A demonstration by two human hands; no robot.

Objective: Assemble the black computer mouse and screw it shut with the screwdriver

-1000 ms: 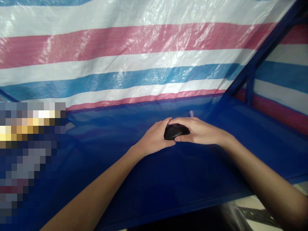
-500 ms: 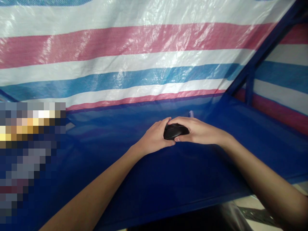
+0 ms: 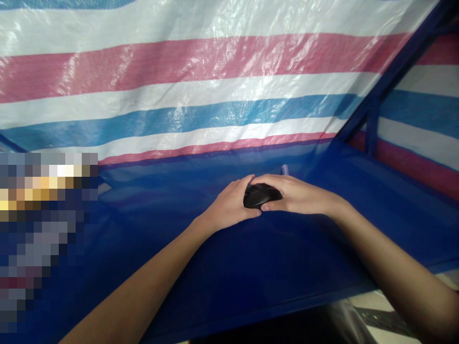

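A black computer mouse (image 3: 263, 196) is held between both hands over the blue surface (image 3: 229, 272). My left hand (image 3: 233, 205) grips its left end, with the thumb at the near side and the fingers at the far side. From the right, my right hand (image 3: 294, 193) closes round the other end, thumb in front and fingers curled over the back. The fingertips of the two hands come close together at the far edge of the mouse. Its underside is hidden.
A small pale purple cylinder (image 3: 285, 169) lies just behind my right hand. Striped plastic sheeting (image 3: 201, 62) hangs at the back, and a dark blue frame post (image 3: 389, 76) slants up at the right. The left side is pixelated.
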